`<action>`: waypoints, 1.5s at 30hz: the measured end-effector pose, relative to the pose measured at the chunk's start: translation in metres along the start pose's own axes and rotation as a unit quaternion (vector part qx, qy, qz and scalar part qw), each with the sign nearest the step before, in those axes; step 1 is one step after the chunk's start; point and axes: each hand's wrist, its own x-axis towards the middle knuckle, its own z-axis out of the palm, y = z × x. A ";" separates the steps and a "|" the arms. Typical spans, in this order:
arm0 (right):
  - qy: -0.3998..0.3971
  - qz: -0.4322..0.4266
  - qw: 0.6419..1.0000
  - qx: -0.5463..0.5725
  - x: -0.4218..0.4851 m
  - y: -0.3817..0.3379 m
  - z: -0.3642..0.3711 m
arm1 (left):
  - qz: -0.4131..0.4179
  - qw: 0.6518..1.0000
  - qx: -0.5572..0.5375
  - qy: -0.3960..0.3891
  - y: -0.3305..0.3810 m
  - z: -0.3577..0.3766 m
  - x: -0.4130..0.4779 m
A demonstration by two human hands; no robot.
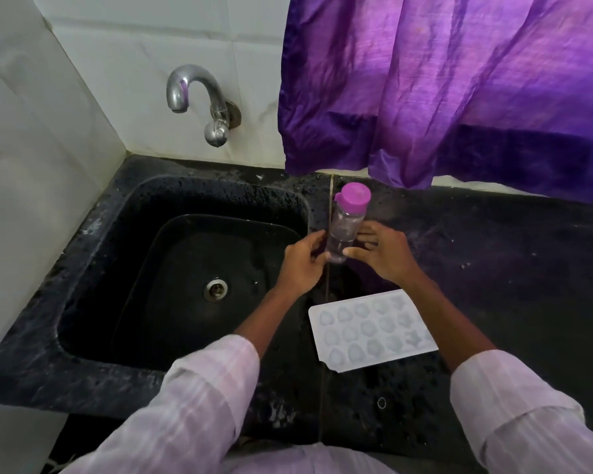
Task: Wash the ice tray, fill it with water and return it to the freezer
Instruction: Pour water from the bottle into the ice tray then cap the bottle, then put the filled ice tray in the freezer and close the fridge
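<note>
The ice tray [374, 331] lies flat on the black counter [510, 268], cups up, just right of the sink and nearest to me of everything that matters. Neither hand touches it. I read that placing as deliberate: level on the stone, the moulded cups can take water without spilling. The right forearm passes over the tray's right edge to reach the next thing out.

Beyond the tray, both hands meet at a clear bottle [343, 234] with a magenta cap [352, 197]. It stands by the seam between counter and sink rim, leaning a little (whether its base rests on the stone I cannot tell). The left hand [302, 265] pinches the bottle's lower part between curled fingers and thumb. The right hand [386, 256] is spread, fingers straight and fanned beside the bottle. Only its thumb lies against the side, which looks to me like steadying rather than holding. The cap is on, so I judge the filling step is only being prepared. How much water the bottle holds I cannot make out.

Further left, the black sink [96, 268] shows its drain [216, 289]. Above it the chrome tap [189, 90] shows no stream. A purple curtain [459, 80] hangs over the counter's back edge.
</note>
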 end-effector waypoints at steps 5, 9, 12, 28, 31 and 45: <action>0.048 0.020 0.999 -0.011 -0.048 0.021 -0.009 | -0.064 0.996 -0.006 0.059 -0.015 -0.007 -0.066; 0.073 0.045 0.996 -0.036 -0.093 0.039 -0.019 | -0.128 0.988 -0.031 0.082 -0.020 -0.002 -0.113; 0.127 0.062 0.988 -0.060 -0.117 0.053 -0.028 | -0.154 0.984 -0.033 0.084 -0.021 0.006 -0.134; 0.122 0.154 0.977 -0.086 -0.140 0.105 -0.037 | -0.187 0.978 -0.040 0.084 -0.017 0.041 -0.147; 0.125 0.160 0.977 -0.066 -0.136 0.110 -0.037 | -0.193 0.975 -0.041 0.099 -0.014 0.044 -0.147; 0.205 0.217 0.951 0.084 -0.140 0.123 -0.022 | -0.264 0.941 -0.154 0.148 -0.018 0.051 -0.150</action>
